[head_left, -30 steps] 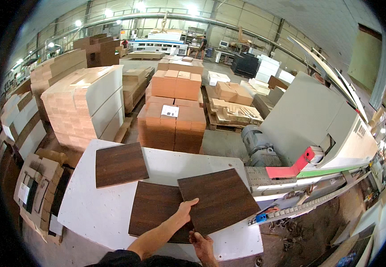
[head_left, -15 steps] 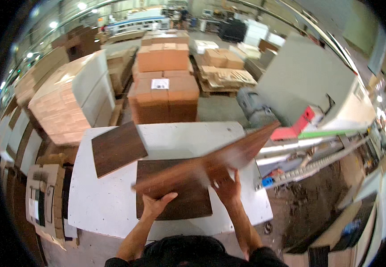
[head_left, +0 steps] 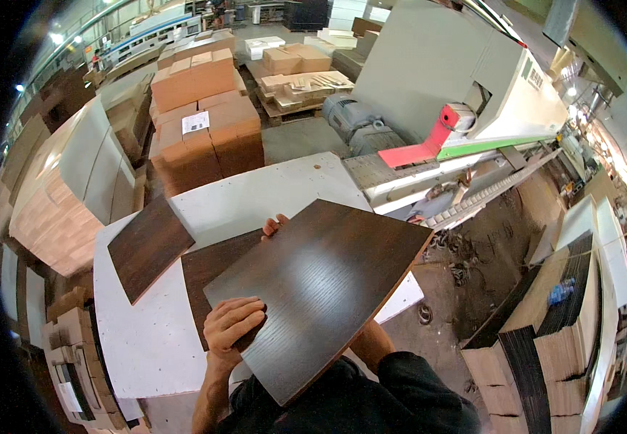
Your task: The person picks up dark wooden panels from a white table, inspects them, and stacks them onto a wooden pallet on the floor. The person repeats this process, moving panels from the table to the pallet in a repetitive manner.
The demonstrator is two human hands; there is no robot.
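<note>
A dark brown wood-grain panel (head_left: 320, 282) is held tilted above the table, its broad face catching light. My left hand (head_left: 232, 324) grips its left edge, fingers over the top face. My right forearm passes beneath the panel, and fingertips of my right hand (head_left: 273, 226) show at its far-left edge; the rest of that hand is hidden. Below lies a second dark panel (head_left: 196, 278), partly covered by the held one. A third dark panel (head_left: 150, 249) rests on the white table (head_left: 147, 354) at its left side.
Beyond the table stand brown cartons (head_left: 208, 145) and a stack of pale boards (head_left: 60, 181). At the right is a machine with a grey panel (head_left: 429, 69), a red arm (head_left: 429, 141) and a motor (head_left: 353, 119). Cut boards (head_left: 545, 362) are stacked at the lower right.
The held panel has turned from nearly edge-on to showing its broad face and come closer to me. My left hand now lies over its edge; the view has swung right.
</note>
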